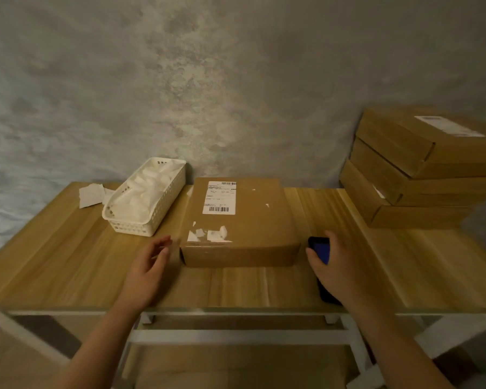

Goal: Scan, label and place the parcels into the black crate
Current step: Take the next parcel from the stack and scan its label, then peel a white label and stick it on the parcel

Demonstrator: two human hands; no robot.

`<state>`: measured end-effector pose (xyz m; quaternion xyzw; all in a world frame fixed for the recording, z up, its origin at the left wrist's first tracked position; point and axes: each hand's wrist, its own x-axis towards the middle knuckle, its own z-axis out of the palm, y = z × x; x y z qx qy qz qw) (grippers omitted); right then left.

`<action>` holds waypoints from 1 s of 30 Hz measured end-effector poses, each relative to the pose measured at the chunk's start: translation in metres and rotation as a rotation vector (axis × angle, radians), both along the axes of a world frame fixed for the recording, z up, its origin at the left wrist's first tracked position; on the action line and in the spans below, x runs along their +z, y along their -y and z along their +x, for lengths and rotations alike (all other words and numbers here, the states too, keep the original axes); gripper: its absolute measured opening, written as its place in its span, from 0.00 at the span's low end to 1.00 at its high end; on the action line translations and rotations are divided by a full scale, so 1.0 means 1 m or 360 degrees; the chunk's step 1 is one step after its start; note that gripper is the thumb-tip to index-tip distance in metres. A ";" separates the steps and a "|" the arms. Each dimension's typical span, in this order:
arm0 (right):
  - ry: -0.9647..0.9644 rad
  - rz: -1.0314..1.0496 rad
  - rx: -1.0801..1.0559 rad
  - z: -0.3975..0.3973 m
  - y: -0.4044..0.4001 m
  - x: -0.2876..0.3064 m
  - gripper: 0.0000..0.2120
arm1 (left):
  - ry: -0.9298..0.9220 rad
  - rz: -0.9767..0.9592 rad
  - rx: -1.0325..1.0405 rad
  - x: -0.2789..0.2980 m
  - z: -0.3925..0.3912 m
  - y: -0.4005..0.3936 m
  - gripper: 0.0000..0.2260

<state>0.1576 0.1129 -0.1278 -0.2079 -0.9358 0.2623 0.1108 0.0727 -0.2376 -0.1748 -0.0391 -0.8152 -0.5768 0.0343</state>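
A brown cardboard parcel [253, 223] lies flat in the middle of the wooden table [68, 262], with a white barcode label [219, 197] on its top and torn label scraps near its front edge. My left hand [146, 272] hovers just left of the parcel's front corner, fingers loosely spread and holding nothing. My right hand [335, 265] grips a black handheld scanner [320, 248] with a blue screen, right of the parcel. No black crate is in view.
A white plastic basket [118, 220] of white labels stands left of the parcel, with loose white paper [89, 194] beside it. Three brown boxes [421, 169] are stacked at the table's right back. A grey wall stands behind the table.
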 end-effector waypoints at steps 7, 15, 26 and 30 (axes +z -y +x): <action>-0.0271 0.0098 0.0441 -0.045 0.089 0.042 0.23 | -0.0100 -0.0288 0.0143 0.015 -0.013 0.072 0.09; -0.0259 0.0115 0.0738 -0.125 0.195 0.051 0.21 | -0.0106 -0.0443 0.0393 0.016 -0.094 0.170 0.05; -0.0080 0.0092 0.0632 -0.191 0.259 0.038 0.21 | -0.0002 -0.1493 0.0029 0.006 -0.235 0.215 0.18; -0.0089 0.0082 0.0599 -0.197 0.261 0.038 0.21 | -0.0116 -0.1827 -0.0038 0.004 -0.245 0.220 0.12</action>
